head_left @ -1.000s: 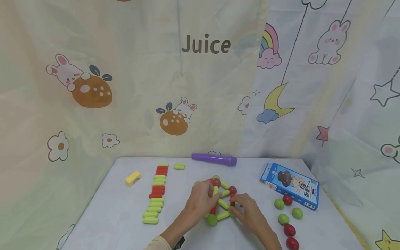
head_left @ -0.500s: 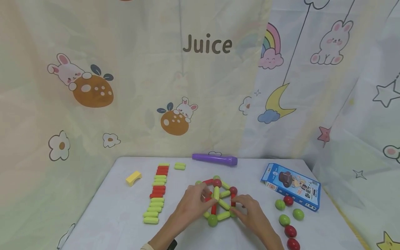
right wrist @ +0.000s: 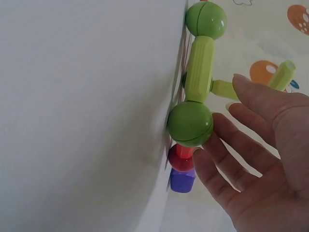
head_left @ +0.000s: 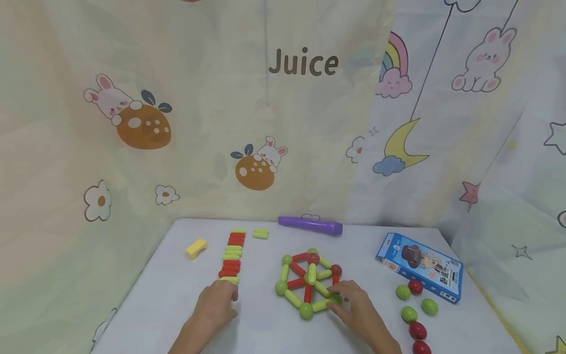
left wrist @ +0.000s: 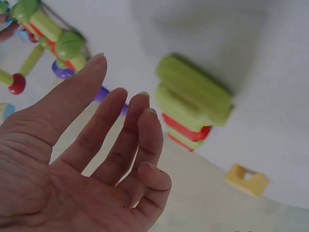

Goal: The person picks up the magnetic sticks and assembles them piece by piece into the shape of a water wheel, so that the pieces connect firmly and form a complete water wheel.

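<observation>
Fingers of the left hand (head_left: 215,306) are held relaxed and straight over the near end of the stick row (head_left: 232,258), nothing grasped. At the wheel-shaped structure (head_left: 308,282), mid-table, a green ball (head_left: 334,298) is touched by the uncurled right hand (head_left: 359,309).

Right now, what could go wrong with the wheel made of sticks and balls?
The right hand touches a green ball on the rim of the wheel; a nudge might pull that joint apart or slide the whole wheel. The left hand reaches, fingers open, at the near end of the row of sticks; a clumsy grab could scatter the row. The loose balls lie near the table's right edge and might roll off if bumped.
</observation>
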Demonstrator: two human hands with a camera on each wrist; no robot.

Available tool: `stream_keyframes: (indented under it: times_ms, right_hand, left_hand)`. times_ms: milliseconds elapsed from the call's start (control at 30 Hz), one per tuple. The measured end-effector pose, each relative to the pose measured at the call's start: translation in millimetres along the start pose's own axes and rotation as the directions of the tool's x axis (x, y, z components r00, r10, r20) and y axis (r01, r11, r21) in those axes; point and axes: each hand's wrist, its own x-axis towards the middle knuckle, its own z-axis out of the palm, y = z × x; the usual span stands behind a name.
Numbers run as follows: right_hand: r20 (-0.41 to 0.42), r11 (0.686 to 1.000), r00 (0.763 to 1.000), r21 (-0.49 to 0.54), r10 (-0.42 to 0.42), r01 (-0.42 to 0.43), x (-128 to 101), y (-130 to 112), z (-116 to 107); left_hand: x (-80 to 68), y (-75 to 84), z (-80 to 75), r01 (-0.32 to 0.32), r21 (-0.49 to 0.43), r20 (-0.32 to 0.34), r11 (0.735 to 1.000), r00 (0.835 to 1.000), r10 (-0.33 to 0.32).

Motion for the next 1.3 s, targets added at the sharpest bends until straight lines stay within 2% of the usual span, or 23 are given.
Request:
stream_keyframes:
  times_ms: [100,167,267,333,400,433,500,600,667,733,867,1000,1100,1300]
  right_hand:
    - [-0.008,1.0,1.0,-0.005,-0.002,0.002,-1,1,0]
    - [-0.014,1.0,1.0,-0.011,0.002,-0.002,-1,2,0]
    - [-0.026,1.0,1.0,-0.012,0.006,-0.007,-2,4,-1]
    - [-0.035,1.0,0.999,-0.005,0.003,-0.003,-2,6,-1]
    - [-0.043,1.0,0.999,0.012,-0.008,0.009,-1,8,1]
    - [-0.047,1.0,0.999,0.021,-0.016,0.017,-1,9,1]
    - [-0.053,0.999,0.998,0.035,-0.03,0.031,0,10,4]
    - [-0.048,0.998,0.998,0.046,-0.051,0.053,2,9,7]
    - [-0.036,0.997,0.998,0.05,-0.058,0.06,2,8,9]
    - [-0.024,0.997,0.998,0.052,-0.061,0.062,1,6,9]
    - [-0.005,0.998,0.999,0.045,-0.042,0.042,0,2,6]
    - [0.005,0.998,0.999,0.059,-0.034,0.034,0,3,5]
    - [0.002,0.996,0.999,0.074,-0.045,0.044,0,5,5]
    - [-0.013,0.996,0.998,0.074,-0.057,0.058,-1,7,2]
  left_hand:
    - [9.8,-2.0,3.3,-0.014,0.001,-0.006,1.0,1.0,0.014]
    - [23.6,2.9,4.4,-0.064,-0.002,-0.044,0.998,0.997,0.064]
    - [54.6,14.9,5.3,-0.162,0.014,-0.11,0.987,0.981,0.162]
    - [79.3,21.7,6.0,-0.231,0.037,-0.154,0.972,0.96,0.234]
    - [103.5,26.2,6.4,-0.268,0.057,-0.18,0.962,0.945,0.274]
    - [114.7,27.1,6.5,-0.277,0.063,-0.188,0.959,0.94,0.284]
    - [134.4,27.8,6.6,-0.272,0.067,-0.19,0.96,0.941,0.28]
    - [153.4,26.4,7.1,-0.226,0.085,-0.166,0.97,0.957,0.238]
    - [160.0,24.5,9.5,-0.196,0.109,-0.142,0.974,0.967,0.211]
    - [163.2,22.3,13.3,-0.18,0.141,-0.137,0.973,0.97,0.2]
    - [167.6,19.9,20.7,-0.178,0.209,-0.179,0.962,0.96,0.217]
    - [171.4,20.4,21.3,-0.16,0.248,-0.175,0.955,0.963,0.207]
    - [171.9,20.1,22.0,-0.144,0.264,-0.15,0.954,0.971,0.188]
    - [165.6,25.5,26.6,-0.158,0.286,-0.136,0.945,0.969,0.204]
